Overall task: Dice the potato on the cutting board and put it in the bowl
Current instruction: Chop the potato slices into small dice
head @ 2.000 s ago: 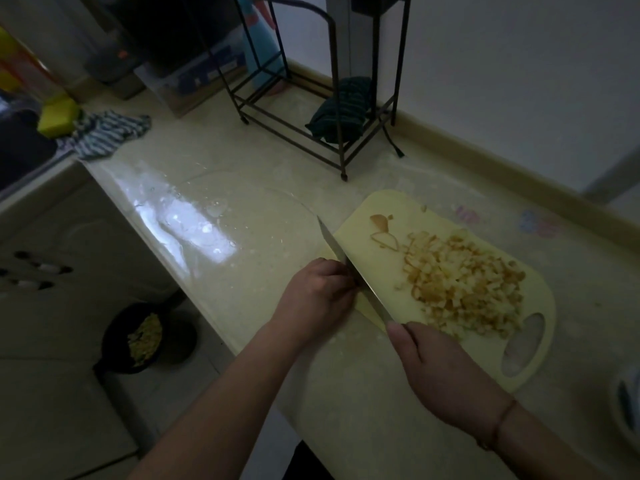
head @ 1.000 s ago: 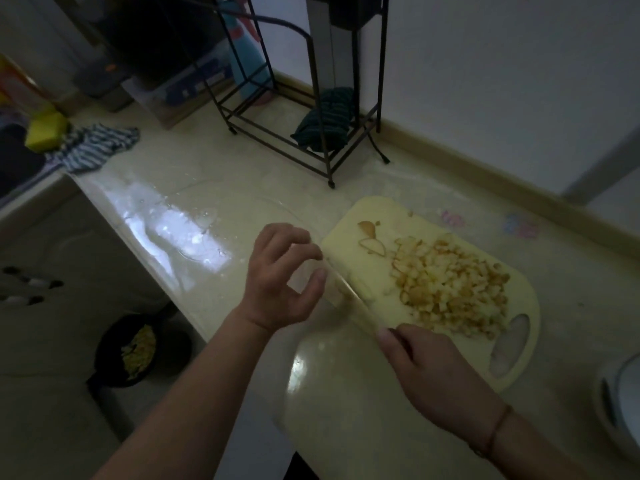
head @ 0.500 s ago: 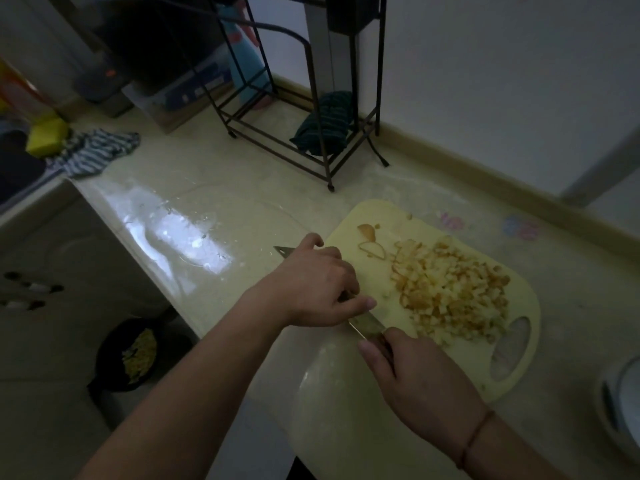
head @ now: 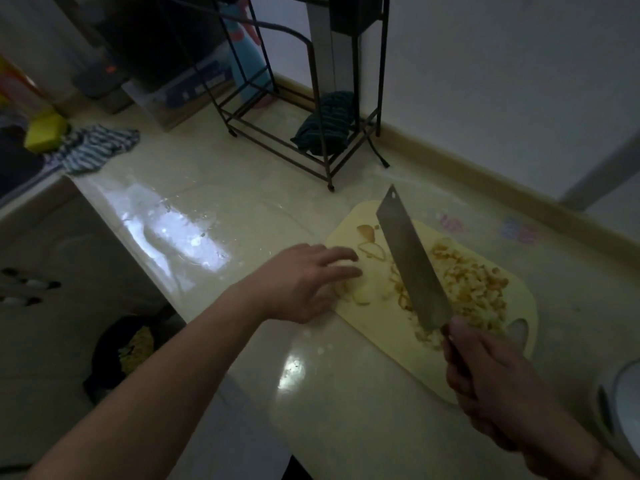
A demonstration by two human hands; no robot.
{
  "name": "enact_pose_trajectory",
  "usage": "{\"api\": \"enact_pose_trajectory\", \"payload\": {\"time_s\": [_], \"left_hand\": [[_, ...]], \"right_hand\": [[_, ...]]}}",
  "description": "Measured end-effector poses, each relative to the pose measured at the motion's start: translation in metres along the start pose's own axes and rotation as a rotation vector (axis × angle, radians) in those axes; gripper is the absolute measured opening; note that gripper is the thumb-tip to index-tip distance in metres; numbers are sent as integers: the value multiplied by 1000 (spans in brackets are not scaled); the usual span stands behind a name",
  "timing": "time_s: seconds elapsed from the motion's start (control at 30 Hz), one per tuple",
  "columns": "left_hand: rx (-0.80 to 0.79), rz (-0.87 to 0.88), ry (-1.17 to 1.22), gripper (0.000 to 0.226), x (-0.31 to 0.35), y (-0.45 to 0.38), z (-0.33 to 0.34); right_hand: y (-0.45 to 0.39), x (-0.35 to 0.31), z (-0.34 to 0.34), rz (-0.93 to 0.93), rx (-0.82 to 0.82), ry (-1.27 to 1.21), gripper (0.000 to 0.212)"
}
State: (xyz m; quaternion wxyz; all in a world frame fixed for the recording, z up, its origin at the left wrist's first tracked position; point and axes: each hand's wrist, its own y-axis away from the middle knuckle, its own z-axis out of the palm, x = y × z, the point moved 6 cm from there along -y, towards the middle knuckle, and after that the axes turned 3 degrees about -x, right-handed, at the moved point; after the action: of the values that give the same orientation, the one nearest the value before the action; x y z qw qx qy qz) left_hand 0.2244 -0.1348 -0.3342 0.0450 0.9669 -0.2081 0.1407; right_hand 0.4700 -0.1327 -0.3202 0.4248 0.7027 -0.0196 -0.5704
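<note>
A pale yellow cutting board lies on the counter with a heap of diced potato on its right half. A few loose pieces and some peel scraps lie on its left part. My right hand grips the handle of a cleaver, whose flat blade is raised over the board and points away from me. My left hand reaches over the board's left edge, fingers stretched out flat above the loose pieces. A white bowl's rim shows at the right edge.
A black wire rack with a dark cloth stands at the back by the wall. A striped cloth and a yellow sponge lie far left near the sink. Below the counter's front edge sits a dark pan with food.
The cleaver has swung up from the board's left edge and now stands raised over the heap. My left hand has left the blade and stretched flat over loose pieces on the board.
</note>
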Motion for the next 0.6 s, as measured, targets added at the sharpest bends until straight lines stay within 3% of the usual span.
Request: {"api": "enact_pose_trajectory", "payload": {"time_s": [0.13, 0.27, 0.4, 0.6], "left_hand": [[-169, 35, -3, 54, 6, -9, 21], [-100, 24, 2, 35, 7, -13, 20], [-42, -35, -17, 30, 4, -10, 21], [85, -424, 56, 34, -12, 6, 25]], "right_hand": [[0, 1, -1, 0, 8, -9, 51], [0, 3, 7, -12, -15, 21, 50], [-2, 7, 11, -7, -17, 48, 50], [-14, 15, 18, -64, 6, 209, 58]]}}
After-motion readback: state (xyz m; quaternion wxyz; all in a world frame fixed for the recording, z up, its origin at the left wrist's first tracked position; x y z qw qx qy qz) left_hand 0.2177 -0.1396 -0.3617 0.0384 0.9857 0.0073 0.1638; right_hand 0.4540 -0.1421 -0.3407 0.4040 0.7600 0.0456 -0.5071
